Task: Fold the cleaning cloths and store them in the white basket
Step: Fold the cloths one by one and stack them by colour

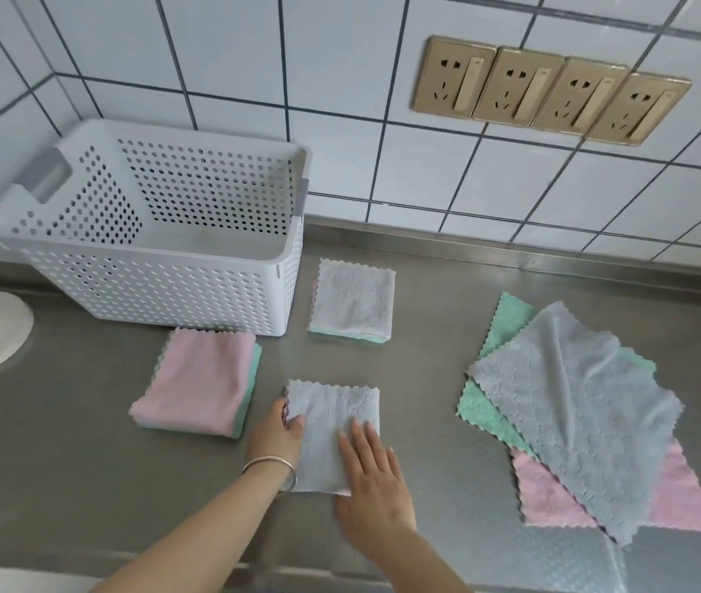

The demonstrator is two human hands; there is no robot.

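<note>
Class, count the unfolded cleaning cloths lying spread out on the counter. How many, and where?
3, overlapping in one heap at the right: a grey cloth on top, a green cloth beneath it, and a pink cloth at the bottom. More may be hidden underneath.

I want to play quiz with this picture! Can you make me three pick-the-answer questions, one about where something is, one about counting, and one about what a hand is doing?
1. Where is the white basket?
A. Far left, by the wall
B. Far right
C. Under the hands

2. How many wall sockets are there?
A. Two
B. Four
C. Six

3. What is the right hand doing?
A. Waving in the air
B. Holding the basket
C. Pressing flat on the folded grey cloth

Answers: 1 A, it stands back left by the tiles. 2 B, four gold plates in a row. 3 C, straight fingers lie on the cloth.
</note>
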